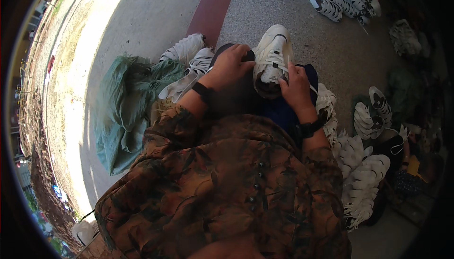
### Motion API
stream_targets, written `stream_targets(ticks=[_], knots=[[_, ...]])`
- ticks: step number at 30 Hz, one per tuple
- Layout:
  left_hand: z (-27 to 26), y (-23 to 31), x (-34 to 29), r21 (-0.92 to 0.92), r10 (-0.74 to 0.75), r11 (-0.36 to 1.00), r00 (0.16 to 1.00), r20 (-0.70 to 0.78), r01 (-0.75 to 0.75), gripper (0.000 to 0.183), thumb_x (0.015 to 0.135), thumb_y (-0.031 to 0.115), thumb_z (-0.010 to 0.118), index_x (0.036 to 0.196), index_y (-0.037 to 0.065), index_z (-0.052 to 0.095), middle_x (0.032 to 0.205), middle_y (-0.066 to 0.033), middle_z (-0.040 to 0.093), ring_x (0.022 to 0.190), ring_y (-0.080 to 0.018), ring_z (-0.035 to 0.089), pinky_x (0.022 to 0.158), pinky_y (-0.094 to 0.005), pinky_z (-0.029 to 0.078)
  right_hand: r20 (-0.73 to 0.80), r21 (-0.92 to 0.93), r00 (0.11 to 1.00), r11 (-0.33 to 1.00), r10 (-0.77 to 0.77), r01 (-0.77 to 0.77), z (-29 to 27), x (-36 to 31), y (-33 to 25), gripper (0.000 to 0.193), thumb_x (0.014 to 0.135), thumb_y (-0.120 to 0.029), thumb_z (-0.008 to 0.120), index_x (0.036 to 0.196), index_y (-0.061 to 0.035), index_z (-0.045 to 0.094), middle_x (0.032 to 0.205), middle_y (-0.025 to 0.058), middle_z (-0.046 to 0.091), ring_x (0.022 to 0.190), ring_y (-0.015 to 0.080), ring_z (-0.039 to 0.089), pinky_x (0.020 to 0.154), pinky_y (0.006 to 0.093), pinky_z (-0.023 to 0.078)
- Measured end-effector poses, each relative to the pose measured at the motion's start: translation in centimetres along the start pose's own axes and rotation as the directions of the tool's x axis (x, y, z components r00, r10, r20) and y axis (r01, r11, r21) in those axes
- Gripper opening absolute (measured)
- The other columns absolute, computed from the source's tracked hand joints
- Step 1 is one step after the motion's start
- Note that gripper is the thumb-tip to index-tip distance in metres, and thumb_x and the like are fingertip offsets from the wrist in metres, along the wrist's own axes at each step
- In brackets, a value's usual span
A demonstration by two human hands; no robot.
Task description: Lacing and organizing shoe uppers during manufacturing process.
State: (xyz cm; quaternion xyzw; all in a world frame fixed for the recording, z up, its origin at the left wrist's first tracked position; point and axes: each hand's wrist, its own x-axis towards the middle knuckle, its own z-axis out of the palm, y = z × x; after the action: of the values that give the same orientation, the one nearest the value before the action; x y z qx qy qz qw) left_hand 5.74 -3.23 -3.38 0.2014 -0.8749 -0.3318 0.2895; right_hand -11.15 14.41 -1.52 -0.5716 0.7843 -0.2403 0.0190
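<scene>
A white sneaker (275, 41) with a dark collar rests in front of me between my hands, its toe pointing away. White shoelace (266, 63) runs crosswise over its tongue. My left hand (230, 66), left of the shoe, is closed with its fingertips pinching one stretch of the lace. At the shoe's right side my right hand (299, 88) is also closed, thumb and forefinger together on the lace by the eyelets. Exactly how the lace passes through its fingers is hard to make out.
Left of me lies a green woven sack (124, 112), beside pale strappy shoe pieces (187, 48). Stacked white-and-black shoe uppers lie at the far right (326, 6) and at my near right (366, 178). A red stripe (213, 4) crosses the concrete floor.
</scene>
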Motion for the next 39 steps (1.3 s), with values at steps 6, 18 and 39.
stream_targets(ticks=[6,18,39], knots=[[3.7,3.6,2.2,0.252,-0.129,0.966,0.961,0.245,0.066,0.034,0.074,0.018,0.061,0.102,0.000,0.057,0.095,-0.0182,0.060,0.089,-0.0355,0.060,0.078,-0.0441,0.048,0.029,-0.173,0.994,0.980,0.110,-0.103,1.6,1.4,0.3,0.034,0.084,-0.007,0.048,0.116,0.0034,0.047,0.087,0.0258,0.053,0.084,0.0431,0.056,0.074,0.0454,0.047],[3.8,3.8,2.5,0.199,0.063,0.977,0.996,0.063,-0.075,0.013,0.075,0.022,0.062,0.081,0.011,0.065,0.076,-0.0086,0.063,0.075,-0.0291,0.063,0.066,-0.0404,0.049,-0.060,-0.074,0.996,0.995,0.060,-0.064,-0.4,1.1,0.5,0.019,0.079,-0.013,0.059,0.096,-0.0057,0.059,0.076,0.0174,0.059,0.074,0.0373,0.059,0.065,0.0461,0.047],[3.7,4.7,1.8,0.253,-0.077,0.967,0.969,0.235,0.016,0.034,0.076,0.025,0.062,0.097,0.000,0.055,0.077,-0.0167,0.064,0.080,-0.0352,0.063,0.072,-0.0424,0.049,-0.021,0.069,0.997,0.995,-0.073,0.074,-0.4,0.7,1.4,0.026,0.077,-0.009,0.061,0.101,-0.0037,0.051,0.078,0.0216,0.058,0.076,0.0434,0.057,0.067,0.0499,0.045]])
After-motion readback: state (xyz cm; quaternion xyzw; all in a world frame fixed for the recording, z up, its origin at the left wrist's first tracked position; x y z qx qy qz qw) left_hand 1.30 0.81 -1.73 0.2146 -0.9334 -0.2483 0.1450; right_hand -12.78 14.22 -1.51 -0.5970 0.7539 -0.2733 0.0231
